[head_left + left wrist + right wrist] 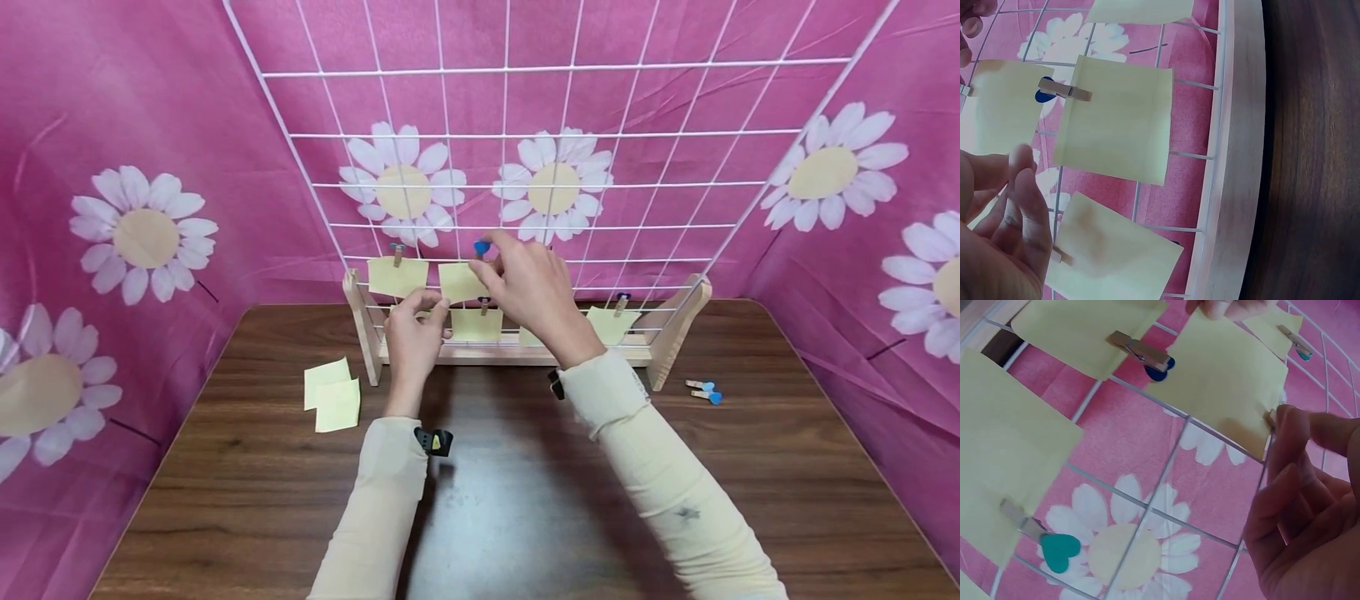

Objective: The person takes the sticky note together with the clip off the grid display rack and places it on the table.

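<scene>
My right hand [531,283] pinches a small wooden clothespin with a blue heart [482,247] at the top edge of a yellow sticky note [457,282] on the white wire grid. In the right wrist view, most of that clothespin is hidden behind the fingers [1288,434]. With thumb and fingertips, my left hand [415,333] pinches the lower left corner of the same note. To its left hangs another note [397,277], clipped by a clothespin [398,254]. Below, a note [476,326] hangs from a dark-hearted clothespin [484,305].
Two loose sticky notes [337,406] overlap on the brown table [495,500] at left. Two blue-hearted clothespins [703,392] lie at right. Wooden feet [678,333] hold up the grid [573,67]. Another clipped note [611,325] hangs low at right. Pink flowered cloth [262,183] stands behind.
</scene>
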Motion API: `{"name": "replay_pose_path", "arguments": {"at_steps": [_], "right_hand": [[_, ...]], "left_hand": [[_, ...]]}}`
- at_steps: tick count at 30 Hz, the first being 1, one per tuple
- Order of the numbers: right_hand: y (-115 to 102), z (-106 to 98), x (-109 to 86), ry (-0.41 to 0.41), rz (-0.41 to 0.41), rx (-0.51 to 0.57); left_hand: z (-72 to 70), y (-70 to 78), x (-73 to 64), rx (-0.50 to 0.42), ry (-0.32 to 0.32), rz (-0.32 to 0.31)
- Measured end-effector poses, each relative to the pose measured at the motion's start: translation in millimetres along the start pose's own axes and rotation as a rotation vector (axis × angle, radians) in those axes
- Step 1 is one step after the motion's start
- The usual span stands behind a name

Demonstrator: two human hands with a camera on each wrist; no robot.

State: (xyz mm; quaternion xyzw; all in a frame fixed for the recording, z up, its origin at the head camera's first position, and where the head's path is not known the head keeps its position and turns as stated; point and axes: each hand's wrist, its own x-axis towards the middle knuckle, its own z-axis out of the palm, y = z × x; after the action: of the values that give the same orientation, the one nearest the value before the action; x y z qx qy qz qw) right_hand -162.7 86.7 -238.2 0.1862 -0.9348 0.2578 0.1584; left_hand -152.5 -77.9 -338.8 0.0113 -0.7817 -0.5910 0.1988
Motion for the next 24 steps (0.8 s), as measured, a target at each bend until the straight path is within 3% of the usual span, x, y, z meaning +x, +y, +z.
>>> {"name": "replay_pose_path", "arguments": {"at_steps": [11,24], "right_hand": [[7.5,8.7,-1.4,0.105,-0.014,0.178],[2.9,12.8,0.7,0.167,-0.091,0.092]], "left_hand": [[-6.7,0.4,-0.3,-0.036,0.039,0.049],[-11.8,1.1,1.1,-0.038,0.048,0.07]]}}
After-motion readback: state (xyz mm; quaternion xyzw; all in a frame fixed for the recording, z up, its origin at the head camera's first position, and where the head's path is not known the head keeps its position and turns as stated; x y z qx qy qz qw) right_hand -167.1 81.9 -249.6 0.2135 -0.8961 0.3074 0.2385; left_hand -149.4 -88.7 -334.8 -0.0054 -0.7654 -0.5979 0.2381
